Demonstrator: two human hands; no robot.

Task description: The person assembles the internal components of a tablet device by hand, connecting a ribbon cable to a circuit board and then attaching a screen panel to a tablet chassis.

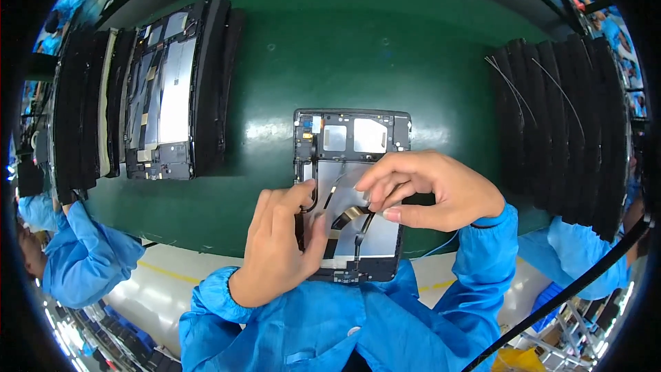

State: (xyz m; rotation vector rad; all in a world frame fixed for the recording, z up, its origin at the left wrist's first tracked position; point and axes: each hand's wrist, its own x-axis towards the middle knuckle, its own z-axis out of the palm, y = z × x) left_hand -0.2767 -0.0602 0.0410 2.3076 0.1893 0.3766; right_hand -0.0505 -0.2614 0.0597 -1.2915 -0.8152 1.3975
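An opened tablet (403,127) lies in front of me, its silver inner plate and black frame exposed. My left hand (275,234) rests over its left edge with thumb and forefinger apart, the fingertips near a thin black cable. My right hand (437,193) is above the right half, fingers curled and thumb drawn in, pinching at the upper end of a black flex cable (360,238). The fingertips partly hide that end. A bent gold-brown section of ribbon (354,213) stands up beside it. Another slim dark strip (330,195) lies between my hands.
Another opened tablet (177,89) leans against black foam dividers (213,89) on the left. More black dividers (561,131) stand at right, with thin wires (513,86) across them. The green table (330,48) extends behind. A person in blue (86,255) sits at far left.
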